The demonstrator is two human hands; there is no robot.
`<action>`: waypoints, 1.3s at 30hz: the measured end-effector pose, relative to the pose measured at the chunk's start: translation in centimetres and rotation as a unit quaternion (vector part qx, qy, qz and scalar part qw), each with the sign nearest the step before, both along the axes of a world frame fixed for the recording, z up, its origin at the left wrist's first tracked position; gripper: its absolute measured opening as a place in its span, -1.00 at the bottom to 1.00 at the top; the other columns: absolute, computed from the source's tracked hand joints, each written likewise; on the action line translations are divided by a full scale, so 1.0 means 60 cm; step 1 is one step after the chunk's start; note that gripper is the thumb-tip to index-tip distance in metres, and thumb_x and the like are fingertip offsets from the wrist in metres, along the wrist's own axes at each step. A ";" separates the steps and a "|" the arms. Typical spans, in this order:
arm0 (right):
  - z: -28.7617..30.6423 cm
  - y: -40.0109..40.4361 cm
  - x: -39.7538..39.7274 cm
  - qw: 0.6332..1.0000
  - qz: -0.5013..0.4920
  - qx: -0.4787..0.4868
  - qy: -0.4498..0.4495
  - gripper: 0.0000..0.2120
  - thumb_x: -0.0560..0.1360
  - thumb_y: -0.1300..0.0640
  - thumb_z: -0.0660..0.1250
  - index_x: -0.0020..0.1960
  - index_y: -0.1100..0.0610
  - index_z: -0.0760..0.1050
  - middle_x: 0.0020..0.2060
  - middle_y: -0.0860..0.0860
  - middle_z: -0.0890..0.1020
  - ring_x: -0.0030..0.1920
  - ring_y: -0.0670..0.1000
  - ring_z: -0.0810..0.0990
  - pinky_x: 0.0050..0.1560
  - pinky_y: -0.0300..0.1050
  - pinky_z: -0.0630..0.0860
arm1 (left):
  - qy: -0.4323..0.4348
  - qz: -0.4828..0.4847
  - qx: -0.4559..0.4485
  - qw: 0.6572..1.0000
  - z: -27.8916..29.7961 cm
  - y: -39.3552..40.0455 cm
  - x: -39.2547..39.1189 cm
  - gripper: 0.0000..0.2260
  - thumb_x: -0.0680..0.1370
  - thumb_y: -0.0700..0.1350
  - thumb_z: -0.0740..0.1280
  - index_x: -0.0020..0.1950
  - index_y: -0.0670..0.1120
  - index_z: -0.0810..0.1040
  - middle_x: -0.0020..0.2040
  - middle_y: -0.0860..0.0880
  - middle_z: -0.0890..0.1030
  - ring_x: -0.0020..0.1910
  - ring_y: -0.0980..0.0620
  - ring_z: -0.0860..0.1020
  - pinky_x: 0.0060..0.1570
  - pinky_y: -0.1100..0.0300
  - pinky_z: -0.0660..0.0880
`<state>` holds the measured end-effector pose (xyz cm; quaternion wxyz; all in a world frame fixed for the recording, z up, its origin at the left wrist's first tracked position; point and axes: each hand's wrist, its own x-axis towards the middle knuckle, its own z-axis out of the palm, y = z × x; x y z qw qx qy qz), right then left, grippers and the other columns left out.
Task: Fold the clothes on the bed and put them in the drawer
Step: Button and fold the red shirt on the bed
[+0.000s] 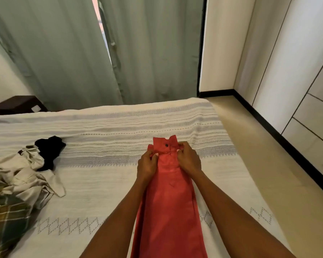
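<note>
Fingers (181, 148): on both hands they are curled and clamped on the waistband of the red trousers (168, 202), pinching the cloth on either side of the dark button (166, 145).
Left hand (147, 165): grips the waistband's left part, thumb and fingers bent onto the fabric just below the button.
Right hand (188, 161): grips the waistband's right part, knuckles up, fingertips tucked into the cloth beside the button.
Red trousers: lie lengthwise on the bed (104, 138), waistband at the far end, legs together in a narrow strip that runs toward the person and out of the bottom edge.
Clothes pile (24, 172): well to the left of the red trousers on the bed; crumpled beige garments with a black garment (50, 149) on its far side and a green plaid piece (7, 215) on its near side.
Curtains (63, 49): grey-green, hanging beyond the bed, behind the red trousers.
Wardrobe drawers (317, 116): white fronts across the floor, to the right of the red trousers.
Bedside cabinet (17, 105): dark, far left, beyond the bed.
</note>
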<state>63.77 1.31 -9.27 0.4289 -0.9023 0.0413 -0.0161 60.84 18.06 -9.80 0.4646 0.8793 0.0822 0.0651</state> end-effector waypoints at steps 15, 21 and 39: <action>-0.091 -0.022 -0.080 0.999 -0.002 -0.034 -0.028 -0.70 0.55 0.04 0.32 0.27 0.04 0.49 0.15 0.09 0.55 0.13 0.14 0.55 0.12 0.07 0.54 | 0.060 0.003 0.219 0.974 -0.061 0.011 -0.083 -0.51 0.62 0.20 0.17 0.39 -0.12 0.32 0.30 -0.15 0.47 0.16 -0.22 0.55 0.02 -0.08 0.51; -0.065 -0.055 -0.253 0.998 0.038 0.005 0.052 -0.64 0.54 0.02 0.35 0.31 0.01 0.45 0.11 -0.04 0.58 0.14 -0.01 0.59 0.05 -0.12 0.44 | 0.097 0.012 0.173 0.980 -0.039 0.028 -0.252 -0.69 0.60 0.15 0.24 0.15 -0.06 0.48 0.09 -0.06 0.60 0.06 -0.13 0.58 -0.04 0.03 0.48; -0.051 -0.107 -0.707 0.993 0.030 0.016 0.116 -0.61 0.59 0.02 0.28 0.40 -0.06 0.33 -0.17 -0.03 0.63 -0.11 0.06 0.63 -0.13 -0.06 0.44 | 0.257 -0.029 0.094 0.961 -0.031 0.031 -0.557 -0.58 0.48 0.20 0.33 -0.39 -0.11 0.59 -0.50 0.01 0.59 -0.50 0.01 0.54 -0.16 0.10 0.61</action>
